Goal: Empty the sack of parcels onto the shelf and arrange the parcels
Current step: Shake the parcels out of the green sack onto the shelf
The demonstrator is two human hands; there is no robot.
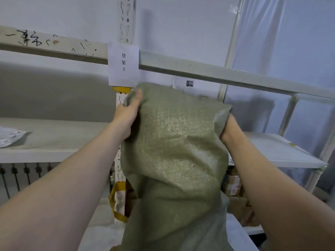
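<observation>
Both hands, left hand (129, 113) and right hand (227, 130), grip the upper corners of the sack (174, 160), which hangs lengthwise between them before the shelf (282, 153).

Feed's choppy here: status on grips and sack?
Left grip, right grip: each holds a top corner of the green woven sack. Sack hangs before the shelf. Upright post right behind it.

The green woven sack (174, 142) hangs before the white slotted metal upright (126, 20), its top corners gripped by the left hand (126, 116) and the right hand (228, 129). A pale plastic mailer (9, 136) lies far left on the white metal shelf board (59, 140). What seem to be brown cardboard parcels (233, 185) sit below the right board (282, 153), behind the sack.
</observation>
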